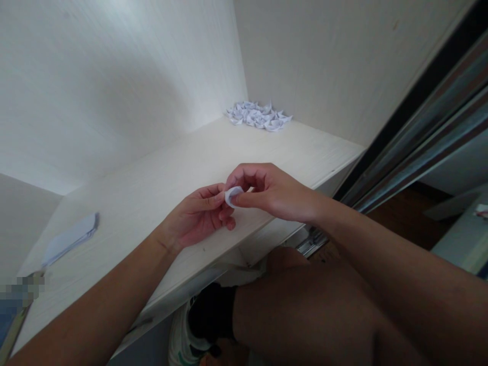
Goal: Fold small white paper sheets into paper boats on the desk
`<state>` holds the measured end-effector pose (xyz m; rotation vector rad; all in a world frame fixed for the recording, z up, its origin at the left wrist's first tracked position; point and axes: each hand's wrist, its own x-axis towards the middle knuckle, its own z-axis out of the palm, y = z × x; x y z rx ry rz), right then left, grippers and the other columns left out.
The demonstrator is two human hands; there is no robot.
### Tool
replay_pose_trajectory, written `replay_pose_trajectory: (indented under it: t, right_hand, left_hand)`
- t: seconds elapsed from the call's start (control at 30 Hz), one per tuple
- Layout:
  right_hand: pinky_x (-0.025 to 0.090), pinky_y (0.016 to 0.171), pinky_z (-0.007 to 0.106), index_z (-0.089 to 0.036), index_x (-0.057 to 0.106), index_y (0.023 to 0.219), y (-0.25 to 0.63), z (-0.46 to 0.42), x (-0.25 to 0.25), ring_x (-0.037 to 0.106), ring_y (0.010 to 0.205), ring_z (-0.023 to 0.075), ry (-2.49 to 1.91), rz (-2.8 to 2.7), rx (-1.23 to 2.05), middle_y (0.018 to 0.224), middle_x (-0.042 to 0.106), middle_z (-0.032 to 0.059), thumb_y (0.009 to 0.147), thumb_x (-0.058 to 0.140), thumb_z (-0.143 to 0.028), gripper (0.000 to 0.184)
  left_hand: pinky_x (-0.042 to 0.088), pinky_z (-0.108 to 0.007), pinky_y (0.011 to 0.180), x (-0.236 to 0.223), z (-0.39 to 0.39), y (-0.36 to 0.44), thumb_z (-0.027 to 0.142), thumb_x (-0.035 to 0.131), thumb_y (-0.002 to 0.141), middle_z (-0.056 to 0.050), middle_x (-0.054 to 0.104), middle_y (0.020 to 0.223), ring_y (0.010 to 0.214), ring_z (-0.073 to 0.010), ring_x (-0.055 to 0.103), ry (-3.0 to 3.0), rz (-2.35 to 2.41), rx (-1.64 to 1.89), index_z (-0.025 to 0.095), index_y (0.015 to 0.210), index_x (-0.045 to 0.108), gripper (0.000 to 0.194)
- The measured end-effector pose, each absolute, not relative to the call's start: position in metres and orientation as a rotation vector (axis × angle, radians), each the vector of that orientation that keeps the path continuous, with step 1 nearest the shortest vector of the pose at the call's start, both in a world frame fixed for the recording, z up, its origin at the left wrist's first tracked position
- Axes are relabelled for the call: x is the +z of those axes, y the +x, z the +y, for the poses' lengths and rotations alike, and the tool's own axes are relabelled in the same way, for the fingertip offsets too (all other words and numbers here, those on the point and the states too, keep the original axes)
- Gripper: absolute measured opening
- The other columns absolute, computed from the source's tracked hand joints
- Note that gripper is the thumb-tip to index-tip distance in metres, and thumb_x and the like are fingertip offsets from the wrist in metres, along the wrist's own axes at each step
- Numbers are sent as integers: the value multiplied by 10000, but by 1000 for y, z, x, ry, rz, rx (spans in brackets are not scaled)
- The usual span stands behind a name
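A small folded piece of white paper (pixel 231 196) is pinched between my two hands, above the front part of a white shelf (pixel 152 178). My left hand (pixel 204 211) grips its left edge between thumb and fingertips, palm turned up. From the right, my right hand (pixel 263 190) has its thumb pressed on the paper, with the fingers curled behind it. Part of the paper is hidden by the fingers. At the back corner lies a pile of small folded white paper pieces (pixel 259 116). A stack of flat white paper strips (pixel 72 238) rests on the shelf at the left.
White panels (pixel 133 76) wall the shelf at the back and on the right. A dark-edged metal door track (pixel 412 122) runs along the right side. Below the shelf's front edge are my bent leg (pixel 305 310) and a white shoe (pixel 181 335).
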<state>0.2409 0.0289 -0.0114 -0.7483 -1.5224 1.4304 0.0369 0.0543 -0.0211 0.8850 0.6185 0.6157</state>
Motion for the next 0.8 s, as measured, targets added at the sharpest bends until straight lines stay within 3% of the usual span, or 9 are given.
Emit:
replay_pose_trajectory:
  t: [0.37, 0.8]
  right_hand:
    - [528, 715, 240, -177, 708, 765, 232, 25, -13, 677, 720, 118, -791, -1260, 1594, 734, 731, -10, 721, 839, -168, 139]
    - [533, 705, 246, -177, 736, 729, 237, 25, -12, 669, 694, 114, -711, -1285, 1717, 727, 732, -15, 731, 834, -206, 103]
  left_hand:
    - [575, -252, 555, -18, 55, 38, 249, 852, 756, -6, 557, 728, 569, -94, 510, 959, 661, 613, 156, 833, 737, 167]
    - [605, -328, 649, -17, 54, 34, 306, 900, 710, -31, 637, 792, 707, -179, 646, 1012, 587, 552, 174, 857, 764, 240]
